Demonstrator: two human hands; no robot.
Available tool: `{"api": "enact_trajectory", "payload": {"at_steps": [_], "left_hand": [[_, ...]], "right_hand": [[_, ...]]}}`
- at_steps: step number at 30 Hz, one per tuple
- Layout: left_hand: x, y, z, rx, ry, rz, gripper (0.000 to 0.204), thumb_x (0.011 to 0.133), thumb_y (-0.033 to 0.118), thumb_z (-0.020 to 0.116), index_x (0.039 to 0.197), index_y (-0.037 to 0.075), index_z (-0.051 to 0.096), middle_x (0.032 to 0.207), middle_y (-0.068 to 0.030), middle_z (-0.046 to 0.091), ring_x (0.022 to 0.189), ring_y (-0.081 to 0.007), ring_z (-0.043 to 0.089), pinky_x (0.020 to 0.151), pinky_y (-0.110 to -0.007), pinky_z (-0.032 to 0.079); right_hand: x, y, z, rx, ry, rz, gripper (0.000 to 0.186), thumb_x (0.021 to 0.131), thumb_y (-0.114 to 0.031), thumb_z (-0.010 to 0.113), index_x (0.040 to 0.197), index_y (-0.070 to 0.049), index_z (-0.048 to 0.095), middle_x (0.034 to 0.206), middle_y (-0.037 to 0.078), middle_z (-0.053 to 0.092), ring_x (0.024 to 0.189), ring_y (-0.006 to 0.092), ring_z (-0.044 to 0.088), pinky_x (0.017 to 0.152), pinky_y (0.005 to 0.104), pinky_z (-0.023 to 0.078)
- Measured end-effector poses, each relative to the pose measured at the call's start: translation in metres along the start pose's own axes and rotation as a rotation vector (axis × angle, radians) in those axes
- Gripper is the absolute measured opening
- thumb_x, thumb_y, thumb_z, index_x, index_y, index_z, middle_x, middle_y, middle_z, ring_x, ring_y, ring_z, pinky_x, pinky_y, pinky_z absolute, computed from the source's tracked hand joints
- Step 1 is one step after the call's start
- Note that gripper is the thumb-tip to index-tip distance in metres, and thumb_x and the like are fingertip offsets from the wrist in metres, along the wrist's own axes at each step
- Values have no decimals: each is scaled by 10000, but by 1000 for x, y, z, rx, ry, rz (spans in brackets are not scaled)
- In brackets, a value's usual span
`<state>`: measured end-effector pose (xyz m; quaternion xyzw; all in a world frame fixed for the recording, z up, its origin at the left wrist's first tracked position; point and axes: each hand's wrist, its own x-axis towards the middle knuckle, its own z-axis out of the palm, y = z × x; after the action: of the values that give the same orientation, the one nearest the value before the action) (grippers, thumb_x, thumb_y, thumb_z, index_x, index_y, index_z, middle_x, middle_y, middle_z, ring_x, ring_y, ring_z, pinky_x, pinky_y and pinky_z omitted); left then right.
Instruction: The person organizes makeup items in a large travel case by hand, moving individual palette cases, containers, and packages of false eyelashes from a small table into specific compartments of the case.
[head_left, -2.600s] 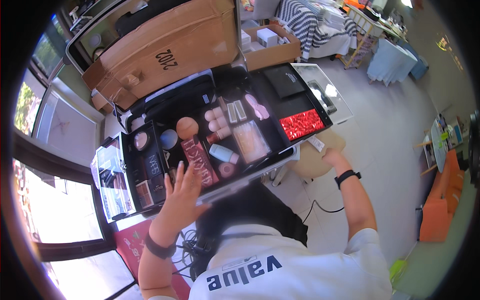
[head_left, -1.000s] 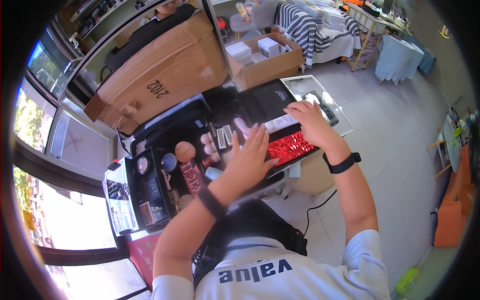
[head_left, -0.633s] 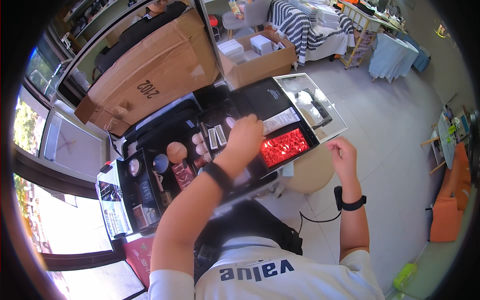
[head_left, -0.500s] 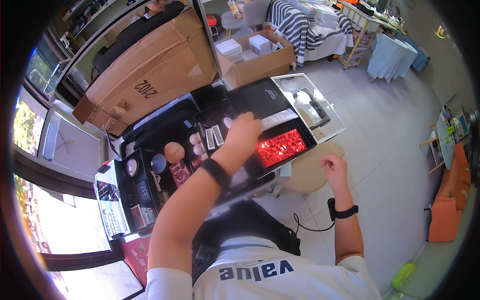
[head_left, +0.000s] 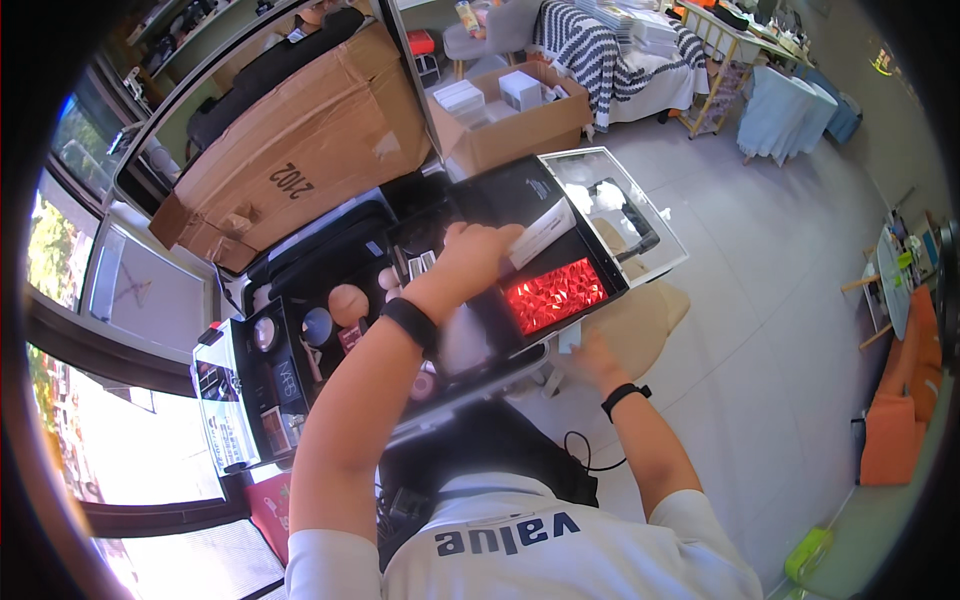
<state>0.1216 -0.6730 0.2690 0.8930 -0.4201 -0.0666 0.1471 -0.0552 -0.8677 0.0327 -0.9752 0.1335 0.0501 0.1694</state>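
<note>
My left hand (head_left: 478,258), fingers curled, grips the end of a narrow white box (head_left: 541,233), held slanted over the open black cosmetics case (head_left: 285,445). Under my left hand are silver-framed pieces, partly hidden, beside pink egg sponges (head_left: 390,280), a peach round sponge (head_left: 349,305) and a blue round item (head_left: 317,326). A glossy red faceted item (head_left: 556,292) lies in the right compartment. My right hand (head_left: 594,355), smeared by motion, is below that compartment, beside a pale blue card (head_left: 570,338); its grip is unclear.
Flattened cardboard (head_left: 320,130) leans behind the case. A carton of white boxes (head_left: 540,130) is farther back. A beige stool (head_left: 650,330) stands under the case's right side, a dark cable (head_left: 590,465) lies on the floor, and windows (head_left: 150,430) line the left.
Since half a second ago the white box has tilted more steeply with my left hand beside it. My right hand has moved left toward the case's near edge.
</note>
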Motion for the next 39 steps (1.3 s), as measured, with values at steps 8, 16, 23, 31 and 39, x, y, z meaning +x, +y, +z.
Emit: {"api": "enact_trajectory", "payload": {"at_steps": [8, 16, 23, 31, 39], "left_hand": [[13, 27, 14, 138, 13, 23, 590, 819, 121, 575, 1373, 147, 376, 981, -152, 579, 924, -345, 565, 841, -465, 374], [4, 17, 10, 16, -91, 162, 514, 831, 171, 565, 1331, 122, 451, 975, -153, 554, 825, -330, 570, 737, -408, 424], [-4, 34, 19, 381, 225, 246, 473, 851, 219, 548, 1274, 20, 477, 1177, -182, 504, 990, -336, 544, 833, -395, 431], [-12, 45, 40, 25, 100, 225, 600, 892, 378, 517, 1278, -65, 396, 1331, -257, 410, 1231, -391, 405, 989, -461, 370], [-18, 41, 24, 7, 147, 127, 506, 888, 259, 500, 1268, -65, 421, 1288, -253, 460, 1223, -358, 437, 1009, -489, 351]], "right_hand": [[48, 2, 37, 158, -13, 214, 661, 791, -314, 635, 1250, 86, 377, 1106, 260, 537, 1019, 412, 529, 886, 466, 433], [1, 7, 12, 310, 35, 283, 726, 672, -293, 749, 1217, 54, 419, 1145, 243, 552, 1081, 378, 546, 897, 416, 459], [-26, 107, 1, 456, 143, 444, 826, 599, -126, 719, 1297, 71, 324, 1177, 296, 519, 1131, 419, 500, 946, 456, 431], [-36, 82, -175, 333, 423, 437, 820, 706, -85, 628, 1412, 5, 220, 1198, 260, 372, 1049, 405, 491, 904, 405, 447], [1, -62, -248, 334, 377, -296, 688, 768, -148, 594, 1364, 8, 287, 1130, 261, 421, 1041, 403, 474, 902, 405, 428]]}}
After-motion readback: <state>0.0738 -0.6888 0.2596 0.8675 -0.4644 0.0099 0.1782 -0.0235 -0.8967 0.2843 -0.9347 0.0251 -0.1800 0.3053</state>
